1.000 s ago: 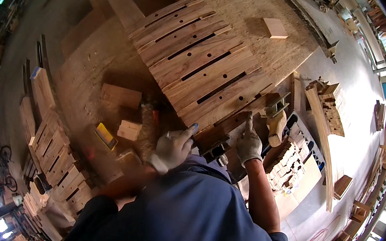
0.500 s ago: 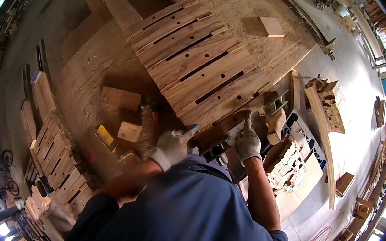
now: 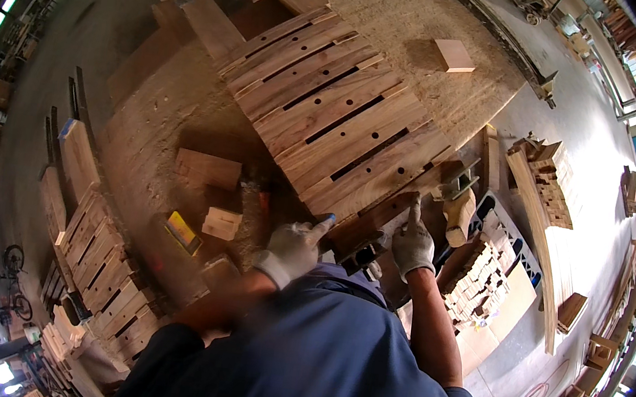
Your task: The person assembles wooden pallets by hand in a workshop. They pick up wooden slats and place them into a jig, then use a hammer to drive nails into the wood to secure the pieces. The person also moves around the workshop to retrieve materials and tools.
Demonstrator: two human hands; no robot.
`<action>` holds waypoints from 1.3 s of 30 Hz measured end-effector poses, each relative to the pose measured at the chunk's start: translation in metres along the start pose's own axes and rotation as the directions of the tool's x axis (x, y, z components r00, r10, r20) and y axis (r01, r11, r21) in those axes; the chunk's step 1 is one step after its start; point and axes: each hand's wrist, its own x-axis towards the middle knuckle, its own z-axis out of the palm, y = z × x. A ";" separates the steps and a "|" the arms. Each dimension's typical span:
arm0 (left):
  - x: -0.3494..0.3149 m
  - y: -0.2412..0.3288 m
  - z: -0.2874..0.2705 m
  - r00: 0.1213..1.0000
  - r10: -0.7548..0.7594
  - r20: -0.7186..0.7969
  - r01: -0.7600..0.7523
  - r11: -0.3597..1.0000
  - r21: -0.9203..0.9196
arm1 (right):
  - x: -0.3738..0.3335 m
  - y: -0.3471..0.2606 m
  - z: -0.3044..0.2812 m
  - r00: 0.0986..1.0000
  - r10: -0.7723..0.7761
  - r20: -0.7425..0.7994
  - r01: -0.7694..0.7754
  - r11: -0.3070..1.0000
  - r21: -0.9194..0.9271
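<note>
A row of wooden boards [image 3: 330, 113] with long slots and round holes lies side by side in front of me. At their near corner is my left hand [image 3: 289, 249], gloved, with one finger stretched out and blue at its tip; the others curl partly out of sight. Beside the boards' near right end, my right hand [image 3: 412, 246], also gloved, points its index finger forward with the rest bent. I see nothing held in either hand. Between the hands sits a dark metal fitting [image 3: 363, 253], partly hidden by my body.
Left of the boards lie loose wood blocks [image 3: 221, 223] and a yellow box [image 3: 184, 232]. To the right, a light wooden piece [image 3: 457, 217] stands near a pile of small offcuts [image 3: 476, 277]. More slotted boards [image 3: 98, 255] are stacked far left. One flat block [image 3: 454, 56] rests on the dusty surface.
The whole view has shifted slightly, so everything appears a little lower and further right. Both hands keep nearly the same pose and place beside the boards.
</note>
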 end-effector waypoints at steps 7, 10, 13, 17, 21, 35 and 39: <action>0.000 0.004 -0.003 1.000 -0.016 0.015 0.016 1.000 0.020 | -0.001 0.001 0.001 1.000 -0.010 -0.012 0.011 1.000 0.022; 0.000 0.004 -0.003 0.999 0.007 -0.033 -0.007 1.000 0.013 | -0.001 0.003 0.004 0.999 -0.029 -0.035 0.030 0.999 0.036; 0.001 0.005 -0.005 1.000 0.003 -0.005 -0.003 1.000 -0.004 | -0.001 0.005 0.008 0.998 -0.036 -0.058 0.038 0.999 0.029; 0.003 0.010 -0.011 0.999 0.012 0.037 -0.012 1.000 0.010 | 0.000 0.006 0.011 0.999 0.008 -0.044 -0.012 0.996 -0.085; -0.002 0.001 0.000 1.000 0.004 0.008 -0.004 1.000 0.012 | -0.006 -0.002 0.001 0.999 -0.019 -0.048 0.020 1.000 0.016; 0.000 0.002 -0.001 1.000 -0.009 0.011 0.009 1.000 0.004 | -0.004 -0.003 -0.003 1.000 -0.003 -0.020 0.004 0.999 0.036; 0.001 0.004 -0.003 1.000 0.003 -0.012 -0.003 1.000 0.000 | -0.006 -0.012 -0.012 1.000 0.023 0.015 -0.023 1.000 0.017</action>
